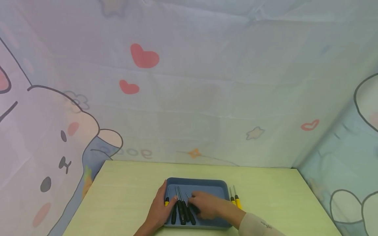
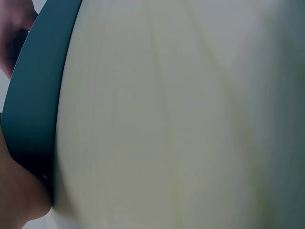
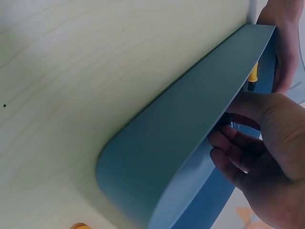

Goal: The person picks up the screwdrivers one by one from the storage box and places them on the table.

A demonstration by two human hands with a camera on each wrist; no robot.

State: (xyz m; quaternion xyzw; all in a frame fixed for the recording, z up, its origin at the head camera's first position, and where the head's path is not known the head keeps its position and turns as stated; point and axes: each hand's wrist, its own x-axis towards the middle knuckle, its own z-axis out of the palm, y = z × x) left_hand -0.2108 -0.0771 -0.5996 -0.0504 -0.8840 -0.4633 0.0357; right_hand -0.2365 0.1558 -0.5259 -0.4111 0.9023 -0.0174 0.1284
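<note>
A blue-grey tray (image 1: 206,186) lies on the table with several screwdrivers in its left half. My left hand (image 1: 159,208) grips the tray's left side, thumb over the rim and fingers along the outer wall (image 2: 38,81). Inside the tray, my right hand (image 1: 205,205) pinches a black-handled screwdriver (image 3: 225,119), its handle mostly covered by the fingers. Left of that hand lie black-handled screwdrivers (image 1: 181,213), shafts pointing away from me. A yellow-and-black screwdriver (image 1: 167,200) lies along the left wall, partly hidden by my left hand.
Two yellow-handled screwdrivers (image 1: 238,201) lie on the table just right of the tray. The pale wooden table (image 1: 271,196) ends at a printed cloth backdrop (image 1: 200,124), with more cloth at both sides.
</note>
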